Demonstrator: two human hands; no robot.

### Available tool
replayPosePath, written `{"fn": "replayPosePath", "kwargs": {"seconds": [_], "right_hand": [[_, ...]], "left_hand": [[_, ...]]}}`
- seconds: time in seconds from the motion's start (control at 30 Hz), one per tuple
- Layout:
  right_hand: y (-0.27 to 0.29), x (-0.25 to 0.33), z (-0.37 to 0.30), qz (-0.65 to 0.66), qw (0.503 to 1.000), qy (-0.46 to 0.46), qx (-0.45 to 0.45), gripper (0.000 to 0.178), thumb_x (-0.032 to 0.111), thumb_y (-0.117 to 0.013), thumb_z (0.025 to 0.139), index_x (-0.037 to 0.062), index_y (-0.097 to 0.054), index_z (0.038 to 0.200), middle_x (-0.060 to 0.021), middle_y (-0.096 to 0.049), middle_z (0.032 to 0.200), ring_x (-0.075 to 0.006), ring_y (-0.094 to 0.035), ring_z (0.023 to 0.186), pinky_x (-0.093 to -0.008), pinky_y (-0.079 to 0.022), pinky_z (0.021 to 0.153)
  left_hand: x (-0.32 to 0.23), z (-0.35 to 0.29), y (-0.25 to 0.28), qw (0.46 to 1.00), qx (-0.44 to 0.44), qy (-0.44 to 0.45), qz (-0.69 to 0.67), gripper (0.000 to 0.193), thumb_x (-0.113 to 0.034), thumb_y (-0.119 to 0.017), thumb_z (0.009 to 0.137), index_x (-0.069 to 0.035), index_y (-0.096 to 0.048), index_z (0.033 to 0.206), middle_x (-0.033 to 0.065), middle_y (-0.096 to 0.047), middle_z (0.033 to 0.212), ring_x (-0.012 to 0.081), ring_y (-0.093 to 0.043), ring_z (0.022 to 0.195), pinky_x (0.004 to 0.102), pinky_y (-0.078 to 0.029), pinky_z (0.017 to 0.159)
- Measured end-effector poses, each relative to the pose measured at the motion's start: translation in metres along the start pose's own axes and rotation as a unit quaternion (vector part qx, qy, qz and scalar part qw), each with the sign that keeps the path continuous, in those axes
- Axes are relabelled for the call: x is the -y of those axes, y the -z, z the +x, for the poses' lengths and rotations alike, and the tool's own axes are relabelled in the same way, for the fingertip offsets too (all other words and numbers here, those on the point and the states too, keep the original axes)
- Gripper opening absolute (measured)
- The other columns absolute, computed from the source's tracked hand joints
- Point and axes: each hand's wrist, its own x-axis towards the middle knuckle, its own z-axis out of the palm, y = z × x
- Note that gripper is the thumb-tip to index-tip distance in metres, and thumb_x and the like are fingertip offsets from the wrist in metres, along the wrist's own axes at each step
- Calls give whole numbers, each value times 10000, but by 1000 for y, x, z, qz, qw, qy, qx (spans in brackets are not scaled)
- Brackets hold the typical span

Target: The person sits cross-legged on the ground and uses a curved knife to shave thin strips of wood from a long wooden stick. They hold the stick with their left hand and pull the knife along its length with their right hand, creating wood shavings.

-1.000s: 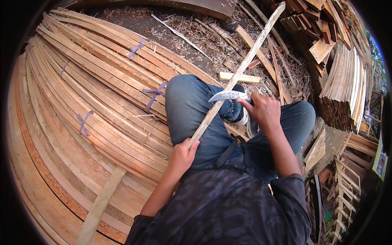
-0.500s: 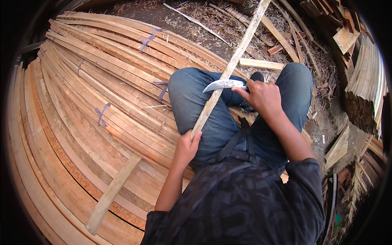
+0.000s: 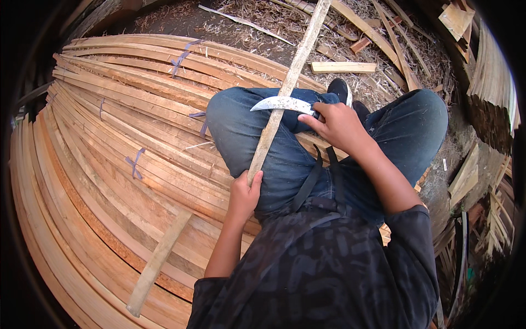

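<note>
A long, rough wooden strip [image 3: 296, 64] slants from my lap up past the far edge of the view. Its near end is gripped by my left hand [image 3: 244, 192], thumb along the wood, beside my left thigh. My right hand [image 3: 337, 123] is closed round the handle of a curved knife [image 3: 282, 103]. The pale blade lies across the strip above my left knee, its tip pointing left. Most of the knife's handle is hidden by my fingers.
Long sawn wooden strips [image 3: 126, 142], some tied with purple bands [image 3: 135, 163], spread at my left. A short stick [image 3: 159, 263] lies on them. Shavings [image 3: 241, 38] and offcuts [image 3: 343, 67] litter the ground ahead. Stacked thin slats [image 3: 493, 82] stand at the right.
The view has shifted slightly. Knife and strip appear farther left, and the blade still crosses the strip, now nearer its held end. My right knee has swung outward. Both grips are unchanged.
</note>
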Motion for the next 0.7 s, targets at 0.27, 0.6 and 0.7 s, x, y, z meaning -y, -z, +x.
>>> {"fn": "replayPosePath", "kwargs": {"seconds": [0.27,0.6,0.7], "right_hand": [[19,-4,-21,197,965,-56,166,390,326,-704,832,-54,-619,835,-234,-569,641,-390,-618,677,-419,-460,613],[38,-14,-44,85,990,-112,2,353,327,-771,743,21,-676,892,-193,-622,701,-379,-625,705,-420,-483,643],[29,-21,-46,46,988,-119,-86,319,308,-761,760,25,-650,857,-174,-635,689,-380,-629,693,-425,-487,622]], "left_hand": [[-2,-10,6,1000,-17,-16,-1,323,-238,-605,917,39,-570,755,162,-521,553,215,-518,491,351,-404,496],[-8,5,4,999,9,-25,20,349,-251,-629,905,38,-582,716,128,-497,537,158,-487,502,326,-398,502],[-2,8,6,1000,26,-8,5,362,-269,-628,908,34,-593,713,98,-529,553,127,-497,528,311,-405,510]]}}
